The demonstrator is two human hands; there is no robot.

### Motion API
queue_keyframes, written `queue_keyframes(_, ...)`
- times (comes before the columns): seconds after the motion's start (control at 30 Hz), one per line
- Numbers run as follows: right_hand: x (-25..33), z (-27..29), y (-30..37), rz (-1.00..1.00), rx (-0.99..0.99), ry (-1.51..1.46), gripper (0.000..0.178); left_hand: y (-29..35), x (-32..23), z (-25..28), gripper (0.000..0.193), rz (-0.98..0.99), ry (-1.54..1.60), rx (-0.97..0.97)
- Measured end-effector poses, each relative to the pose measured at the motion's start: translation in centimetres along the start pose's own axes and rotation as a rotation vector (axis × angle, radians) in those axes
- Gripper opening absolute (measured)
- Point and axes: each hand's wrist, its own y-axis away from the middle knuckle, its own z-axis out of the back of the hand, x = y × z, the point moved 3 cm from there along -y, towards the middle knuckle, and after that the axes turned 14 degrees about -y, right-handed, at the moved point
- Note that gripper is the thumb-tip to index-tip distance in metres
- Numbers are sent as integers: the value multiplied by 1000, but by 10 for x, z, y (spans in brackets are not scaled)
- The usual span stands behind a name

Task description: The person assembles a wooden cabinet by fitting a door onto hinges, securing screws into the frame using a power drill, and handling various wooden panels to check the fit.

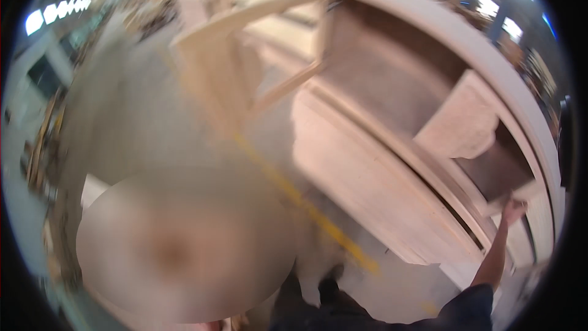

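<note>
A long, pale unfinished wooden cabinet (pixel 367 175) runs diagonally from the upper middle to the lower right. At its near right end is my right hand (pixel 514 210), reached out on a bare forearm. The fingers look closed at the edge of a pale wooden part beside an open compartment (pixel 499 171); motion blur hides the exact grip. An irregular pale board or flap (pixel 462 119) stands between that compartment and a larger open one (pixel 392 79). At the cabinet's far end a framed wooden door (pixel 245 55) swings outward. I do not see my left hand.
A yellow line (pixel 306 208) crosses the grey floor (pixel 153 110) between my feet and the door. A large smeared round patch (pixel 184 245) covers the lower left and hides what is there. Stacked wood (pixel 43 141) lines the left side.
</note>
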Motion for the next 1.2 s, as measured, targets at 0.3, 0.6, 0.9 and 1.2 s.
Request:
queue_keyframes(0.3, 2, 32, -24, -240, 95, 186, 84, 73, 34, 31, 54, 453, 297, 164)
queue_keyframes(0.6, 65, 40, -30, -206, 79, 150, 105, 75, 22, 43, 47, 491, 367, 206)
queue_keyframes(0.9, -16, 29, -51, 247, 125, 192, 91, 37, -183, 98, 37, 87, 1141, 371)
queue_keyframes(1.2, 110, 73, 14, -75, -40, -168, 89, 88, -442, 178, 61, -583, 1484, 631)
